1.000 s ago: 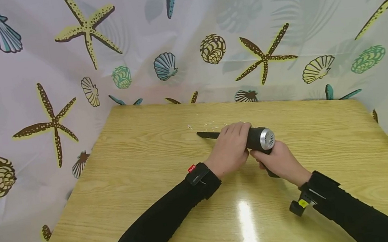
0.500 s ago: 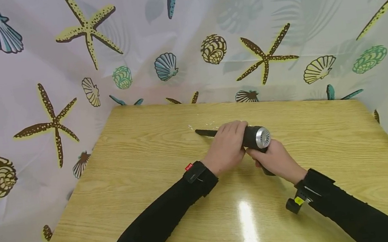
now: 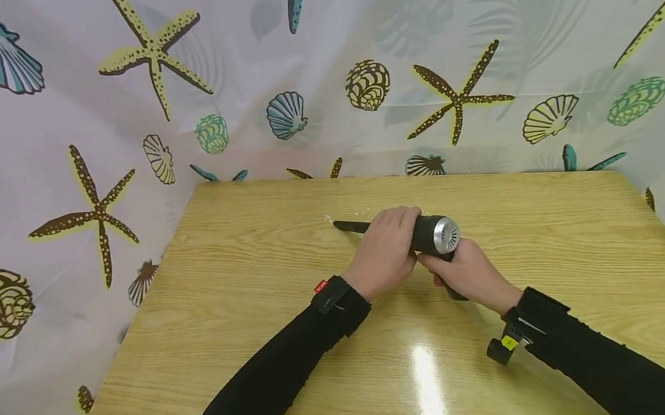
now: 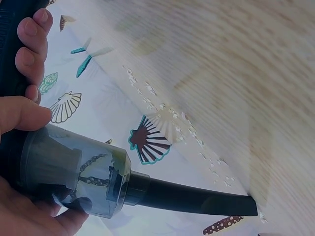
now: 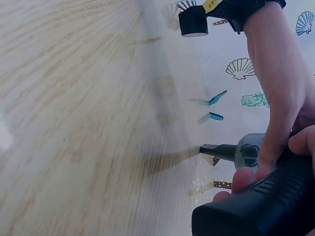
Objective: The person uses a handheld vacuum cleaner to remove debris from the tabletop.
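So there's a black handheld vacuum (image 3: 426, 234) held low over the wooden table (image 3: 210, 286), toward the far edge, crevice nozzle (image 4: 197, 199) pointing left with its tip just beside some white crumbs (image 4: 168, 109). Right hand (image 3: 473, 273) is wrapped round the handle (image 5: 251, 211), left hand (image 3: 383, 248) clamped over the clear dust cup (image 4: 98, 152), close together. Black sleeves (image 3: 274, 383), seashell-and-starfish sheet (image 3: 329, 131) behind it all

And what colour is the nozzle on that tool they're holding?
Black. The nozzle shows best in the left wrist view.
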Demonstrator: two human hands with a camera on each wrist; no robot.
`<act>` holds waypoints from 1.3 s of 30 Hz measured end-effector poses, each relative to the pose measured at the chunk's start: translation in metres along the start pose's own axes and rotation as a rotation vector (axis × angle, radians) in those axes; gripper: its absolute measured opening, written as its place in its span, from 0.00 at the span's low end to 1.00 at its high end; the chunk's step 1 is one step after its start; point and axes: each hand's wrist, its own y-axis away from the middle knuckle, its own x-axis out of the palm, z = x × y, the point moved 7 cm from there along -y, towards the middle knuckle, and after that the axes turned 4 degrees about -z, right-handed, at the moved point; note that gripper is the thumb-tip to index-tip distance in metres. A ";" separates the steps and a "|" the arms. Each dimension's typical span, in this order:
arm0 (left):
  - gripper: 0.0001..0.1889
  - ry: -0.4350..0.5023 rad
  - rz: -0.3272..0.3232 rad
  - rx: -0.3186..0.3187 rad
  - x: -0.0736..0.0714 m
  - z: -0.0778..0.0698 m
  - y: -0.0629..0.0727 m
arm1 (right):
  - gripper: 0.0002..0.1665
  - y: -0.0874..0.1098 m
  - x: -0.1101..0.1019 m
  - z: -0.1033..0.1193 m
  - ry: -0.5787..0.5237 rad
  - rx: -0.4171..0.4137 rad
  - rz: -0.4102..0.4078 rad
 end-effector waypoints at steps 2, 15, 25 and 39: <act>0.25 0.004 -0.002 -0.002 0.000 0.001 0.000 | 0.29 -0.001 0.000 0.001 -0.001 -0.002 0.004; 0.25 0.019 0.015 -0.027 -0.001 0.007 0.000 | 0.28 -0.006 0.005 0.004 -0.015 -0.006 0.007; 0.25 0.024 0.028 -0.040 0.000 0.012 -0.002 | 0.29 -0.009 0.007 0.007 -0.021 -0.009 -0.007; 0.23 0.009 0.020 -0.029 -0.002 0.015 -0.002 | 0.31 -0.010 0.010 0.008 -0.033 -0.007 0.010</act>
